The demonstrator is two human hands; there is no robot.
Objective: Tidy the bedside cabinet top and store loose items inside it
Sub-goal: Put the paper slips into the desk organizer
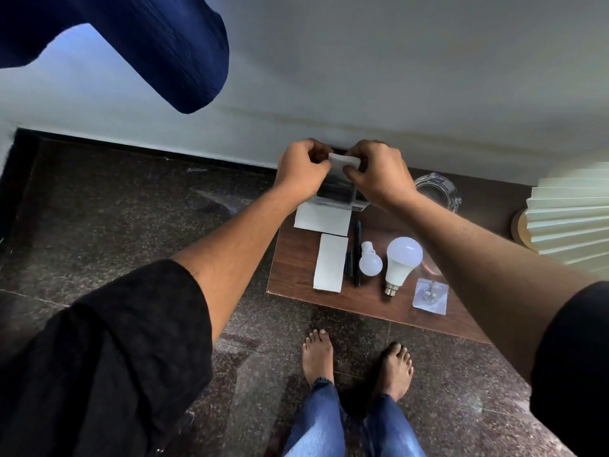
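Both hands, left hand (301, 168) and right hand (379, 173), pinched a small white paper (342, 159) between them at frame centre, its long axis running left-right, directly above the box (336, 196) on the table (296, 258).

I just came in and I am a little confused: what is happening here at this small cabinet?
A person stands at the wooden cabinet top and holds a small white paper between the left hand and the right hand, above a small box near the wall. Still lying on the top are two white papers, a dark pen, a small bulb, a large bulb, a clear packet and a glass dish.
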